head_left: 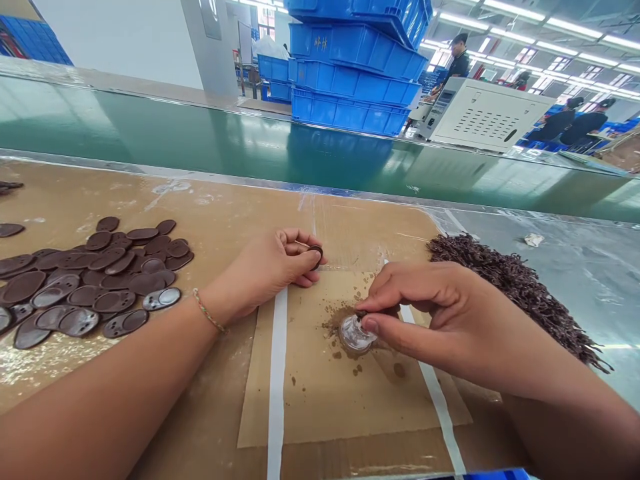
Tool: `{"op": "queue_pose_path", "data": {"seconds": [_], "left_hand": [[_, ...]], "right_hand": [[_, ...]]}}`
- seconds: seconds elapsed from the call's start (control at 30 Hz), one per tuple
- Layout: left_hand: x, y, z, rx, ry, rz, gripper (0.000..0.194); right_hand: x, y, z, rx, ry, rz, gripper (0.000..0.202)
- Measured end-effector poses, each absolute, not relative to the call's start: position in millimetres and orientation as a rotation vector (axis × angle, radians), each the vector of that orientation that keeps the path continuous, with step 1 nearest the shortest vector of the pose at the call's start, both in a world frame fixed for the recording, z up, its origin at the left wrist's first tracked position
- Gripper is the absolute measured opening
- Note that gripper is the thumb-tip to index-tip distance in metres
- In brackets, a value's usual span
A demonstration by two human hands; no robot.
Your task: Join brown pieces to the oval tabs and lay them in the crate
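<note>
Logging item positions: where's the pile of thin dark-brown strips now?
In the head view, the pile of strips lies on the worktop's right side, just beyond the right hand.

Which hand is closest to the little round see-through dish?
The right hand: its fingers pinch a tiny dark bit right by the clear dish. The left hand is farther off, holding a dark piece.

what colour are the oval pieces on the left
The oval pieces are mostly dark brown, seen in the head view.
</note>
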State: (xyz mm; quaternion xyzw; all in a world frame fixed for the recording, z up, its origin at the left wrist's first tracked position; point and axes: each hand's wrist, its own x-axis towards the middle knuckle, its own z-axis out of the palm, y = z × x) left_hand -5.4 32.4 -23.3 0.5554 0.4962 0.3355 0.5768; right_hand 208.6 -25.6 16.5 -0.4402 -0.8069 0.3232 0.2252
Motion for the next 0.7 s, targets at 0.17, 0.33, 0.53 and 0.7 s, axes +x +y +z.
{"op": "queue_pose_path", "data": {"seconds": [0.17,0.33,0.53,0.7], "left_hand": [[-4,30,-20,1.276,1.169,0.821,0.032],[-6,24,-11,1.219,1.087,0.864,0.033],[-6,15,-3,1.147,0.945,0.887,0.041],[1,4,1,1.06,0.836,0.753,0.039]], "right_hand": [[209,-25,17,-1.197,-1.938,0.916,0.003],[210,-19,12,-1.106,-1.639,1.154,0.008],[216,-14,5,-0.959,-1.447,1.334,0.009],[213,-14,7,-0.852,-1.314,1.453,0.005]]}}
